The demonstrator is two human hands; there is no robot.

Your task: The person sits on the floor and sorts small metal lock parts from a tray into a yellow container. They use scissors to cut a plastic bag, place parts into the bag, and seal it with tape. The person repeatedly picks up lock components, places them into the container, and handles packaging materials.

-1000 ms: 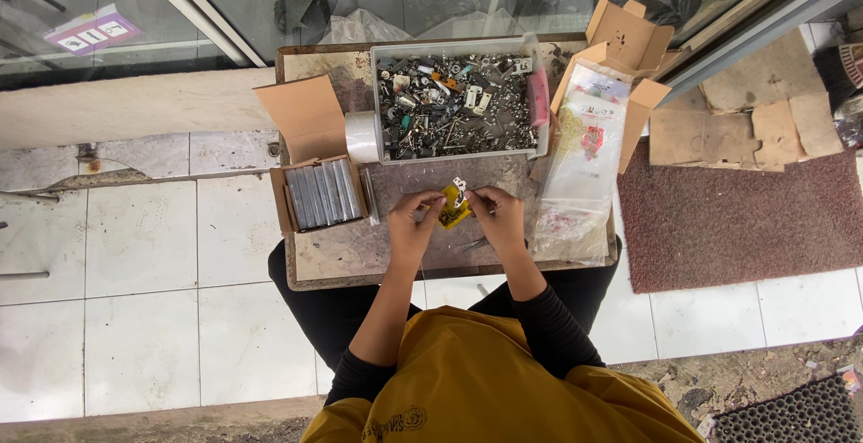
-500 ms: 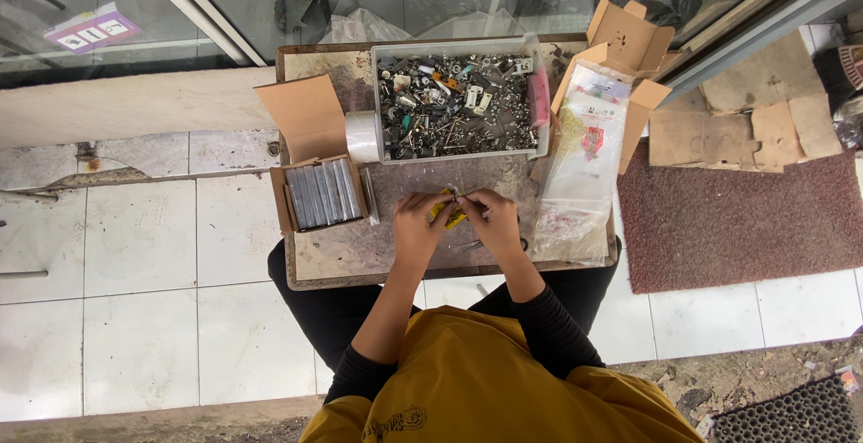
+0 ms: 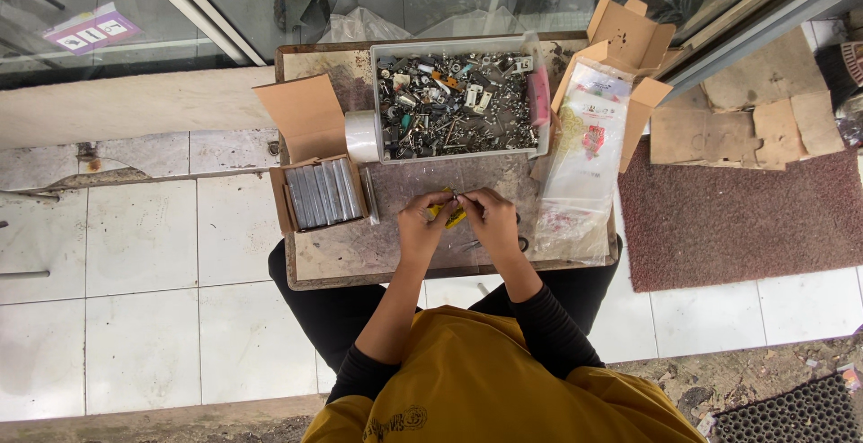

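On the far left of the worktop [image 3: 342,259] an open cardboard box [image 3: 321,193] holds a row of flat grey metal pieces, its flap standing up behind it. Just beside it, toward the middle, a white roll of tape [image 3: 363,136] rests against the clear plastic tray [image 3: 458,101], which is full of mixed small hardware: screws, brackets and a few coloured bits.

In front of that tray I work at the centre of the worktop. My left hand [image 3: 421,220] and my right hand [image 3: 488,216] meet over a small yellow part [image 3: 449,214]. The fingers of both hands are closed on it from either side, and something thin and metallic shows at the top, between the fingertips; it is too small to identify. The part is held just above the worktop, not resting on it.

I judge the step in hand to be fitting or adjusting that small metal piece on the yellow part. The next move calls for a steady pinch from the left and fine turning or pressing from the right.

To the right lie clear plastic bags [image 3: 584,160], overlapping an open cardboard carton [image 3: 629,43]. Beyond the worktop edge, a dark red mat [image 3: 746,218] covers the floor.
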